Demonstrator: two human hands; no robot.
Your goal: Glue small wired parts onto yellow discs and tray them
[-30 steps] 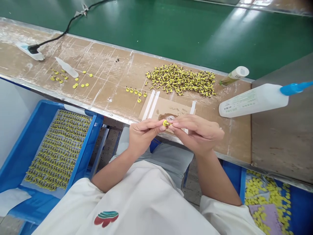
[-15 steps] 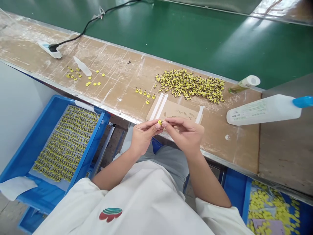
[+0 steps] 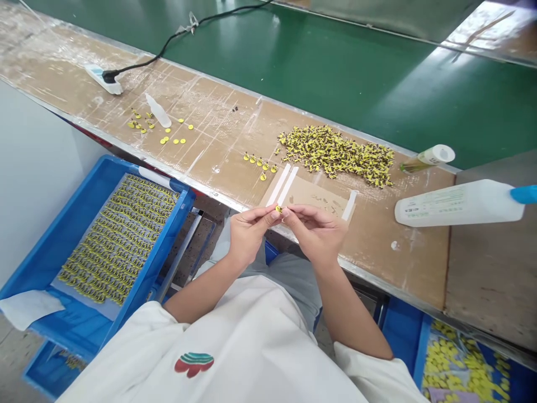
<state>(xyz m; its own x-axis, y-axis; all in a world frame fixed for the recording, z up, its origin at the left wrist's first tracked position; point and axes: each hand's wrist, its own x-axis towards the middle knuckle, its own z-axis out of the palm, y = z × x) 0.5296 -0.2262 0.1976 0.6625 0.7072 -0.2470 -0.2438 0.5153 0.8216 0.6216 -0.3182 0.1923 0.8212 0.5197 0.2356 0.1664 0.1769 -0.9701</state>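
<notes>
Between my fingertips, over the table's front edge, is a small yellow and dark figurine [image 3: 278,209]. My left hand [image 3: 250,228] pinches it from the left. My right hand [image 3: 316,229] grips it from the other side with thumb and finger, and the two hands meet there. The fingers cover much of the piece. Just beyond lies a cardboard sheet [image 3: 312,197] with white tape strips. To its left several small figures on yellow round bases [image 3: 263,176] stand on the table. A heap of loose yellow and dark figures [image 3: 335,155] lies behind the sheet.
A blue crate [image 3: 115,240] on the left holds rows of figures. Yellow discs [image 3: 168,130], a small white bottle [image 3: 158,111] and a power strip [image 3: 103,79] lie on the left. At right are a large white bottle [image 3: 453,202], a clear cylinder [image 3: 428,158] and a lower bin of yellow pieces [image 3: 457,358].
The head view has shifted, so the table things sit slightly farther right and the left crate higher. Both hands keep their pinch on the figurine, which appears turned a little.
</notes>
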